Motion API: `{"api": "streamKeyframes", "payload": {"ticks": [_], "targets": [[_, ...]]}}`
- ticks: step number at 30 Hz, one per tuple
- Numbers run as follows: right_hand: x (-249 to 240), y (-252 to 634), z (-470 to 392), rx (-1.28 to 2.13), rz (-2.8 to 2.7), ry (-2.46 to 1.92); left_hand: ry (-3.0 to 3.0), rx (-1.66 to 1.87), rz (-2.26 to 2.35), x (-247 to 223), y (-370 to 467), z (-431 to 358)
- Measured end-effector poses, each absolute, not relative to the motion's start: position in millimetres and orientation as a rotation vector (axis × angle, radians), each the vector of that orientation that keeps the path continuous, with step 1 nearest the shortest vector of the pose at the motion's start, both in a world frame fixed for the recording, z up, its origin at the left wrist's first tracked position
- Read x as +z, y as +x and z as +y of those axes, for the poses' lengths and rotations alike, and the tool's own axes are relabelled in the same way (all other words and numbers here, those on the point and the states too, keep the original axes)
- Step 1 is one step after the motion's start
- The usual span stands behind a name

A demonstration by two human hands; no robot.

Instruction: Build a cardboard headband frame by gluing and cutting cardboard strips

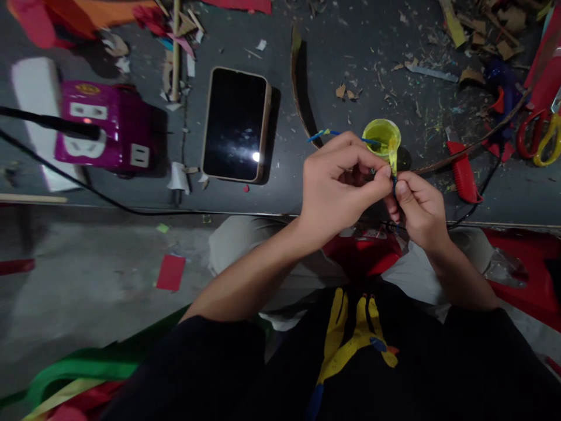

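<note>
My left hand (339,184) and my right hand (421,207) meet at the front of the table, both with closed fingers. Between their fingertips they pinch a thin dark-blue stick with a yellow-coated end (393,159); its exact kind is unclear. That yellow end points up, over the near rim of a small yellow paint pot (370,126). A slim blue rod (319,135) with yellow marks shows behind my left hand, and a blue piece shows at the pot too. Whether they are one thing is hidden by my fingers.
A phone (236,123) lies left of my hands. Further left stands a purple power-socket box (90,131) with a black cable. On the right are a red-handled cutter (464,172), scissors (543,137) and a blue glue gun (504,99). Curved brown strips and scraps lie around.
</note>
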State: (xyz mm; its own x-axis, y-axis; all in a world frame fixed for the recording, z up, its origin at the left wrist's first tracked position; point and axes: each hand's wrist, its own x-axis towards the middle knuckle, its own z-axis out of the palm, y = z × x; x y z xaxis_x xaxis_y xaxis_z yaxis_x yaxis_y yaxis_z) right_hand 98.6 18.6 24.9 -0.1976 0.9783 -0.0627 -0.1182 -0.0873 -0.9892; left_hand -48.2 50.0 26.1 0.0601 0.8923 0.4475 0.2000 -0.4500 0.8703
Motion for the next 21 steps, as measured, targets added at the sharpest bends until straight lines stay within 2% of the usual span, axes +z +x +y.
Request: {"api": "streamKeyframes", "payload": {"ticks": [10,17,21], "targets": [[18.5,102.5,20.7,1.697,-1.034,-0.996,1.734,1.449,1.100,25.3,-47.6,50.1],[20.1,103.9,21.8,1.729,-1.007,-0.943,1.728,1.573,1.028,25.5,-48.9,52.9],[20.2,105.0,22.0,1.702,-1.037,-0.970,1.648,1.476,1.037,25.7,-49.6,52.2]]}}
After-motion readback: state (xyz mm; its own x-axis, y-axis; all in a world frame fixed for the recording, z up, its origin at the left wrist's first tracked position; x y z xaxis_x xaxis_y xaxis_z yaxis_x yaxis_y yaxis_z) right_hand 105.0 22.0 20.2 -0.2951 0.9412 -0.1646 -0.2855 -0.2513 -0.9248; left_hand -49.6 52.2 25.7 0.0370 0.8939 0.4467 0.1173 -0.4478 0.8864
